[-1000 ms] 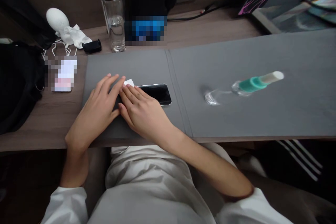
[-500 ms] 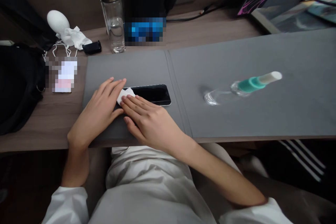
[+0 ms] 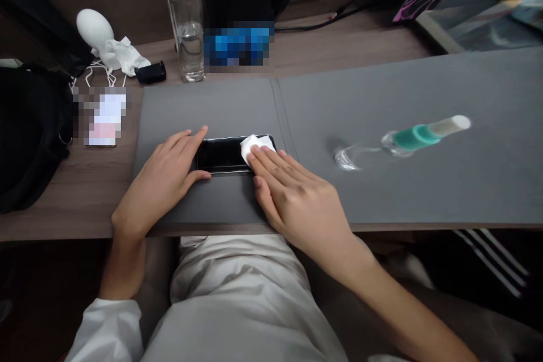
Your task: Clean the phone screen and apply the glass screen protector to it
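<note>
1. So, black flat phone (image 3: 223, 156) w/ glass face & silver rim lies screen-up on the smooth grey mat (image 3: 360, 96), btwn both hands.
2. L hand (image 3: 163, 175) is spread wide: thumb by the near rim, index by the far one, framing the left end; no firm grip shows.
3. R hand (image 3: 297, 192) lies flat, fingers straight, pressing a white folded tissue (image 3: 252, 148) onto the right end.
4. Phone's prob. light, stiff, slick, breakable; best hold = long rims, off the glass. Tissue's prob. soft, crumples easily.
5. Brown wood-grain surface (image 3: 93, 181) ends near, toward the person; mat runs right to a clear bottle w/ teal collar (image 3: 418, 137), well apart.
</note>
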Motion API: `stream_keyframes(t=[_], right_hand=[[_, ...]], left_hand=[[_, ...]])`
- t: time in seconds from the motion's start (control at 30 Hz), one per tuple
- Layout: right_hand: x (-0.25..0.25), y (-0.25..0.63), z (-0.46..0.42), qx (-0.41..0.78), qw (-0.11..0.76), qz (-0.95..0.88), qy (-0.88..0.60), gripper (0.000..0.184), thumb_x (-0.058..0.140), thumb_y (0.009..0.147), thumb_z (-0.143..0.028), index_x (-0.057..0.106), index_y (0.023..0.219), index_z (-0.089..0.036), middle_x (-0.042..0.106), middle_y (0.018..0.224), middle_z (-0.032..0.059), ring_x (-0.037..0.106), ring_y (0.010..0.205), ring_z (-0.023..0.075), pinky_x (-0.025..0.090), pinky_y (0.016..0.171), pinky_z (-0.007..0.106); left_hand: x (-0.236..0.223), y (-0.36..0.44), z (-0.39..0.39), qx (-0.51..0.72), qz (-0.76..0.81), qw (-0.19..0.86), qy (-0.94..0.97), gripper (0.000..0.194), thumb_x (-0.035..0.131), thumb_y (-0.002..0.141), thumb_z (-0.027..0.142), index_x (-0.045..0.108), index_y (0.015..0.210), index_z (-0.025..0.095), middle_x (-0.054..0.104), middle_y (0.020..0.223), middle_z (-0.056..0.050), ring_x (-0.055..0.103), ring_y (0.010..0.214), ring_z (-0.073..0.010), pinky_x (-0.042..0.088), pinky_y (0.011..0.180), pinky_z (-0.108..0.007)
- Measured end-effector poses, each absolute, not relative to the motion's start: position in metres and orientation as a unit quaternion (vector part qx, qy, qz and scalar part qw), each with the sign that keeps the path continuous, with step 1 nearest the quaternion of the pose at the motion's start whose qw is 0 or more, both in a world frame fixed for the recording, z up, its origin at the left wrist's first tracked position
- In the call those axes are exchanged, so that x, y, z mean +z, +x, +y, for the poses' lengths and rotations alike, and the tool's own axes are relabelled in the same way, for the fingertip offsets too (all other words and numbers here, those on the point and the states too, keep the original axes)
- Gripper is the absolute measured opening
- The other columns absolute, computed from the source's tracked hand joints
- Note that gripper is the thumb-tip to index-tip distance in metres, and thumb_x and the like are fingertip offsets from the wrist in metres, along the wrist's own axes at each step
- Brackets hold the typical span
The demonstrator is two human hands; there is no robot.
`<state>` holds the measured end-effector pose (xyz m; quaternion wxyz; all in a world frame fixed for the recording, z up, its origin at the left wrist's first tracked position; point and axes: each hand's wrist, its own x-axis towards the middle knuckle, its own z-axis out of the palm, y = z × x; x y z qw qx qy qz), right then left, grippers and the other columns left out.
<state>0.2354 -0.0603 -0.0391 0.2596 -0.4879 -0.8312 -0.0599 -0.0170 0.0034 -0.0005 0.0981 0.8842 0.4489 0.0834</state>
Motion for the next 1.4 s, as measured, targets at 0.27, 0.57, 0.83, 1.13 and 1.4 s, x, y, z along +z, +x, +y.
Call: stream_keyframes(t=[0.27,0.57,0.83,1.13,1.4], right_hand=[[-0.04,0.235,-0.041,-0.026,0.236,-0.806,-0.543,0.045,0.045,0.114,-0.026,0.063,0.148,-0.004,0.062,0.152,0.0185,0.061,0.143,0.0321,0.051,0.123,0.051],[-0.042,0.24,-0.062,-0.04,0.227,-0.812,-0.536,0.053,0.051,0.112,-0.032,0.055,0.153,0.001,0.058,0.156,0.0242,0.057,0.147,0.0357,0.05,0.123,0.053],[-0.04,0.243,-0.065,-0.057,0.217,-0.823,-0.522,0.052,0.051,0.112,-0.032,0.056,0.152,0.001,0.061,0.154,0.0239,0.06,0.144,0.0351,0.052,0.121,0.051],[-0.043,0.236,-0.044,-0.025,0.225,-0.805,-0.548,0.053,0.046,0.114,-0.035,0.055,0.154,-0.001,0.056,0.158,0.0226,0.054,0.15,0.0345,0.047,0.125,0.054],[-0.036,0.238,-0.076,-0.031,0.219,-0.828,-0.515,0.056,0.054,0.11,-0.033,0.051,0.158,-0.003,0.058,0.156,0.0239,0.057,0.147,0.0364,0.052,0.121,0.056]], left_hand=[[0.0,-0.016,0.004,0.099,0.45,0.123,0.879,0.078,0.069,0.104,0.033,0.03,0.17,0.025,0.054,0.163,-0.013,0.046,0.153,-0.0301,0.038,0.128,-0.049],[-0.001,-0.017,0.004,0.094,0.454,0.123,0.877,0.077,0.07,0.103,0.034,0.033,0.169,0.02,0.054,0.162,-0.014,0.046,0.152,-0.0293,0.037,0.128,-0.047],[-0.002,-0.015,0.003,0.092,0.462,0.125,0.873,0.078,0.072,0.103,0.035,0.032,0.169,0.021,0.055,0.16,-0.015,0.049,0.151,-0.0296,0.039,0.126,-0.047],[0.001,-0.015,0.002,0.098,0.461,0.125,0.873,0.078,0.072,0.102,0.035,0.033,0.168,0.022,0.056,0.16,-0.013,0.051,0.149,-0.0287,0.04,0.124,-0.044],[-0.001,-0.015,0.002,0.101,0.464,0.133,0.87,0.075,0.07,0.104,0.035,0.033,0.168,0.024,0.058,0.158,-0.012,0.053,0.147,-0.0304,0.042,0.122,-0.047]])
